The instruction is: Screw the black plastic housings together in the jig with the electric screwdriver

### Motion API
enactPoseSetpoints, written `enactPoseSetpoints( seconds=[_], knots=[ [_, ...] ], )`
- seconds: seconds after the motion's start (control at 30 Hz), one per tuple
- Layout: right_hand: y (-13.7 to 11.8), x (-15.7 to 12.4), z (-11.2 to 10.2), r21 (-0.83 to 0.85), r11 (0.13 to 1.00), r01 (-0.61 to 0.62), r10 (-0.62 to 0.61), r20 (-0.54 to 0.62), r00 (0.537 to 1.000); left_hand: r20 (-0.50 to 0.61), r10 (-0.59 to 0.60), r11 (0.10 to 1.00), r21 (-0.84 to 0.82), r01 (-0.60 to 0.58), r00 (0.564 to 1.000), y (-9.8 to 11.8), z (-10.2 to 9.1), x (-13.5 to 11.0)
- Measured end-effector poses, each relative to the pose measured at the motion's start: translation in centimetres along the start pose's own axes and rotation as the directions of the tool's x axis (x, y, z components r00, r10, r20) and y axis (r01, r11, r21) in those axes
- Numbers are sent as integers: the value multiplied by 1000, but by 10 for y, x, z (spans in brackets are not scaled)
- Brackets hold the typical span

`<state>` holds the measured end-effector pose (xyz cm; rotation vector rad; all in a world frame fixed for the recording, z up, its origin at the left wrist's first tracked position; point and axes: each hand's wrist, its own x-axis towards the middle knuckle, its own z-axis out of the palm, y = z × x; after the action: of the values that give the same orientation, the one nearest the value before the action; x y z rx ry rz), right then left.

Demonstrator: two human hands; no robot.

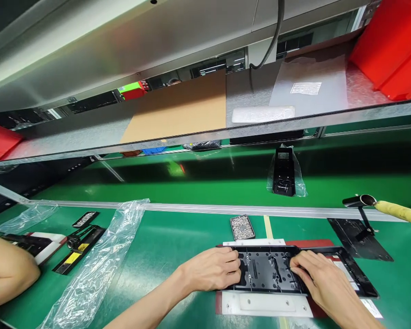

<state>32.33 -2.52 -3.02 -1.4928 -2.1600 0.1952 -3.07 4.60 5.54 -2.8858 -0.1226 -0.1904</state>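
- Both hands are on a long black plastic housing, which sits open side up across a white-and-red fixture on the green tabletop
- Left hand is mostly closed, fingers curled over the housing's left end and gripping it; can't see the thumb
- Right hand has thumb and fingers nearly together, pinching the housing just right of its middle
- Now the labels: a white label with rows of tiny print is on the clear sheet up on the shelf, way too small to read
- Bright yellow label on a dark part at left, any text unreadable from here
- White paper slip near the housing's right end, can't make out any print
- Speckled block lies just behind the housing, beside a pale yellow tape strip
- Clear plastic bag stretches out left of the hands, and a co-worker's arm is at the far left
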Motion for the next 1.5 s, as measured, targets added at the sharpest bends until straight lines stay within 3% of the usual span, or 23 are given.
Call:
enactPoseSetpoints(
  seconds=[0.3,0.5,0.67,0.93,1.0,1.07,1.1,1.13,1.17,1.2,1.23,1.27,1.33,1.4,1.43,1.5],
  knots=[
    [-9,1,3,144,989,-21,28,-48,998,-23,-42,999,27,42,999,10,6,-7],
    [-21,4,-8,194,976,-95,91,29,995,-79,-87,995,34,90,993,14,2,-3],
    [-13,-2,-10,215,963,-159,146,77,986,-125,-82,995,40,87,989,15,4,1],
    [-1,-5,-5,202,967,-155,149,46,988,-58,-74,996,38,77,996,18,1,14],
    [3,-7,-2,195,974,-113,115,0,993,-20,-133,991,-20,132,991,22,-3,5],
    [8,-9,0,166,985,-49,60,-60,996,14,-294,950,-103,294,956,25,-2,-20],
    [9,-8,0,144,990,-16,31,-101,994,20,-420,898,-136,418,908,26,0,-39],
    [10,-7,-1,121,993,12,5,-142,990,-20,-572,813,-146,564,820,25,4,-63],
    [9,-5,-2,102,994,33,-14,-179,984,-64,-731,680,-154,716,680,24,8,-90],
    [7,-1,-3,90,995,41,-22,-205,979,-73,-867,497,-163,852,492,21,13,-120],
    [4,5,-5,89,995,42,-22,-214,977,-59,-961,278,-154,948,272,19,17,-150],
    [-1,12,-6,94,995,37,-17,-204,979,-72,-988,144,-128,981,136,17,21,-180],
    [-14,33,-8,110,994,23,-8,-136,991,-97,-994,-48,-85,995,-56,16,27,-232],
    [-27,60,-6,101,995,24,-21,-28,999,-82,-974,-205,-59,977,-209,20,35,-265],
    [-32,75,-4,85,996,30,-33,36,999,-53,-965,-253,-56,966,-256,24,41,-274],
    [-39,106,5,47,997,55,-60,119,991,5,-954,-300,-61,952,-301,36,57,-278]
  ],
)
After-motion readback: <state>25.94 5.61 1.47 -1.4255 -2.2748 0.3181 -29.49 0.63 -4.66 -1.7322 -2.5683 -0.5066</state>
